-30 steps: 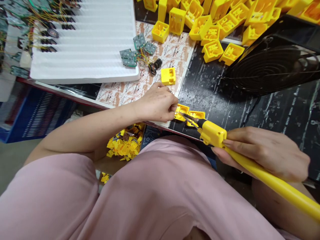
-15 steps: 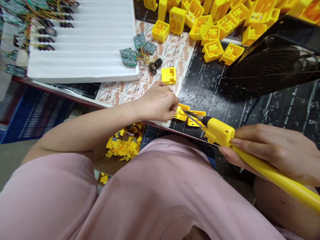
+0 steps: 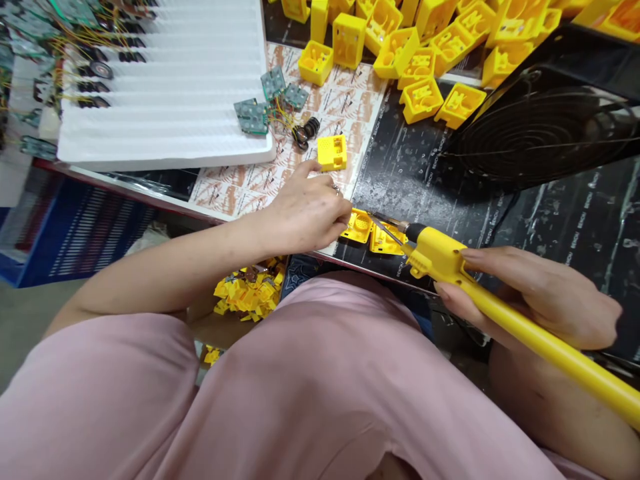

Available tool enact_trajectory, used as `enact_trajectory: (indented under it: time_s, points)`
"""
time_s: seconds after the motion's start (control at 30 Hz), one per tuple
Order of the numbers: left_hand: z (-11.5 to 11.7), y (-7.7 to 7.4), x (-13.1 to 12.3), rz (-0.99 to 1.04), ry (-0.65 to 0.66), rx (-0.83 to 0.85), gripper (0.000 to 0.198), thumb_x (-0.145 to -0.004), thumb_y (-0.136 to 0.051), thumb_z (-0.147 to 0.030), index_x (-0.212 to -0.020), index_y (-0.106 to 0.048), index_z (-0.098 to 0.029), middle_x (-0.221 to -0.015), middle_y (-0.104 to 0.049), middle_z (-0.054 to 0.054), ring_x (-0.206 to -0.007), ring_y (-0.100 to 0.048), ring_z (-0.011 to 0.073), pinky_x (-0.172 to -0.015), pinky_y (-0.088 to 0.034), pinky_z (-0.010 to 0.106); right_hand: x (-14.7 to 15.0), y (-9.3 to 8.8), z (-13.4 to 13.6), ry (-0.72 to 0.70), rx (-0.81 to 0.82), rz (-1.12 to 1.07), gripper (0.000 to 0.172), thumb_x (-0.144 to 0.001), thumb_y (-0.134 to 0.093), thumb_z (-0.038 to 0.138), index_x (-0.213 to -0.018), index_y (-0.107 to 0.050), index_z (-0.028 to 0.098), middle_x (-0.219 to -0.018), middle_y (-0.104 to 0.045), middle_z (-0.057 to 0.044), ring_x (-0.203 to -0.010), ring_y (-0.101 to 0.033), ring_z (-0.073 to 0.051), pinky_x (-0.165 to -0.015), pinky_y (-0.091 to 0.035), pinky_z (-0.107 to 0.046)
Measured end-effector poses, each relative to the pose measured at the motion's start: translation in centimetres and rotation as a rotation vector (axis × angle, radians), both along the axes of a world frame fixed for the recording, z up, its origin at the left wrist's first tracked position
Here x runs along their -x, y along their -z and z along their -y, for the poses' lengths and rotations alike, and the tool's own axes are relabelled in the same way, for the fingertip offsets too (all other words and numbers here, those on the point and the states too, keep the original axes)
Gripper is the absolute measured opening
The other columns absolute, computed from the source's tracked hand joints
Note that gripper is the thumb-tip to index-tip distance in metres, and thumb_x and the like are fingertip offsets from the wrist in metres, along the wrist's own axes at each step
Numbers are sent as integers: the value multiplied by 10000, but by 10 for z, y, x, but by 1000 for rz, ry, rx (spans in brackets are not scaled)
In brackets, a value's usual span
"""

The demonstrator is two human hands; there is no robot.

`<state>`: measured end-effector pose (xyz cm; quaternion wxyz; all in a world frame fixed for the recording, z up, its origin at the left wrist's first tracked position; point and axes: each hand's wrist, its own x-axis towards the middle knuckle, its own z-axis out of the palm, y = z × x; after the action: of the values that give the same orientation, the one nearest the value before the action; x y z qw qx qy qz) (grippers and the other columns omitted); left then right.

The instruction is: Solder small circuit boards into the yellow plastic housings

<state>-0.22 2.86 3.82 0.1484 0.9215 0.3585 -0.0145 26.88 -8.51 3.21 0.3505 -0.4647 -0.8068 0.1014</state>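
My left hand [image 3: 305, 210] rests at the near table edge, fingers pinched on a small yellow plastic part [image 3: 357, 225]. A second yellow part [image 3: 383, 239] lies right beside it. My right hand [image 3: 535, 297] grips a long yellow soldering tool [image 3: 443, 257]. Its metal tip [image 3: 383, 229] points left and touches the parts between my hands. A small yellow box [image 3: 333, 152] sits just beyond my left index finger.
A white foam tray [image 3: 165, 80] holds wired parts at the far left. Green circuit boards [image 3: 255, 113] with wires and black coils lie by it. Several yellow housings [image 3: 425, 47] are piled at the back. A black fan [image 3: 545, 127] stands at right. Yellow scraps [image 3: 250, 290] fill a box below the table.
My left hand has shifted slightly, its index finger now stretched toward the small yellow box. The tool tip stays on the parts; my right hand has drawn a little nearer.
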Motion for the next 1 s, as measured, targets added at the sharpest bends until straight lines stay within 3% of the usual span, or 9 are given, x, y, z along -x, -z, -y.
enact_trajectory:
  time_s: [0.17, 0.3, 0.37, 0.57, 0.67, 0.93, 1.0]
  points:
    - [4, 13, 11, 165, -120, 35, 198, -884, -560, -318, -856, -742, -244, -784, -741, 15, -926, -652, 236, -1119, -302, 537, 4, 1, 4, -12, -100, -10, 328, -905, -730, 316, -1208, -632, 239, -867, -759, -48, -693, -733, -171, -618, -614, -247]
    - [11, 26, 12, 269, -248, -32, 202, -892, -539, -306, -833, -717, -228, -788, -743, 11, -901, -633, 220, -1136, -306, 539, 11, 9, 16, 219, -27, -50, 536, -835, -793, 240, -1335, -603, 284, -988, -770, -49, -746, -750, -222, -639, -637, -324]
    - [15, 30, 10, 280, -286, -57, 188, -877, -533, -285, -798, -694, -228, -772, -737, 7, -862, -625, 210, -1119, -333, 526, 14, 15, 20, 265, -48, -109, 568, -820, -807, 268, -1349, -602, 300, -1013, -769, -43, -735, -751, -233, -598, -635, -340]
    - [17, 28, 0, 248, -289, -71, 161, -850, -529, -264, -783, -668, -220, -763, -735, 9, -809, -626, 197, -1074, -380, 491, 18, 16, 17, 109, -16, -173, 300, -782, -818, 174, -1027, -661, 246, -803, -742, 6, -647, -727, -185, -542, -613, -267]
    - [13, 22, -2, 167, -247, -85, 190, -841, -522, -272, -773, -688, -209, -751, -729, 35, -824, -635, 224, -1054, -389, 510, 21, 14, 12, 62, -76, -162, 302, -732, -861, 152, -883, -615, 237, -746, -716, 33, -644, -716, -165, -522, -588, -244]
    - [0, 11, -7, 50, -102, -93, 233, -811, -499, -267, -732, -710, -207, -669, -688, 50, -857, -656, 271, -998, -388, 523, 23, 2, 0, -139, -90, -74, 281, -769, -830, 131, -907, -601, 218, -739, -706, 14, -646, -702, -148, -517, -567, -234]
    - [-2, 10, -8, 37, -90, -94, 237, -806, -497, -265, -724, -711, -206, -658, -678, 50, -847, -654, 270, -975, -394, 514, 20, -1, 2, -123, -53, -54, 227, -809, -798, 143, -897, -604, 222, -741, -705, 7, -666, -707, -151, -551, -577, -238]
